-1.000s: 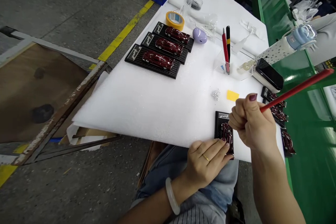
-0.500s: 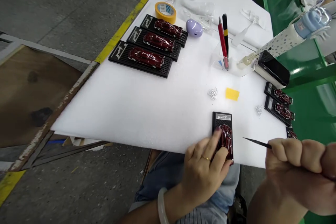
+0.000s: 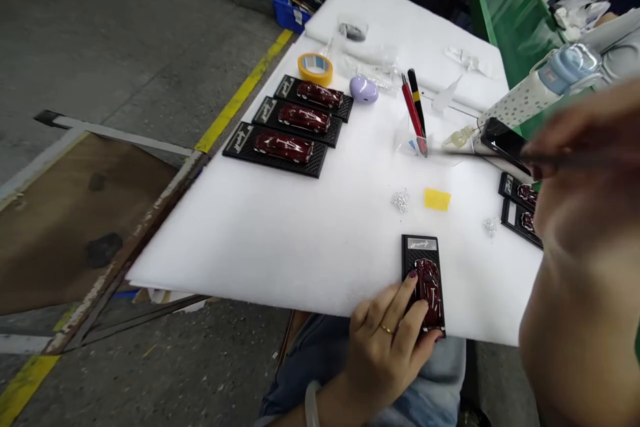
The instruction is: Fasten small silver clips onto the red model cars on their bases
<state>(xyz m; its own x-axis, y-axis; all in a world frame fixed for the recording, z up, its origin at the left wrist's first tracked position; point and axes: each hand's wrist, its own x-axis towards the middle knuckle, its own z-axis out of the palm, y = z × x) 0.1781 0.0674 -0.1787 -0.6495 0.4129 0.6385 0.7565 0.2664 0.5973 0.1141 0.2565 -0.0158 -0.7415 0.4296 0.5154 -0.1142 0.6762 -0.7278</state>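
We are resting our left hand (image 3: 380,347), fingers loosely spread, on the red model car (image 3: 429,290) and its black base (image 3: 409,257), which are lying at the near edge of the white foam sheet (image 3: 275,233) as they were half a second ago. Our right hand (image 3: 590,147), lower then, is now hovering higher and blurring, gripping a thin dark tool (image 3: 565,160); the hand and forearm are now partly hiding the car models (image 3: 527,195) at the right.
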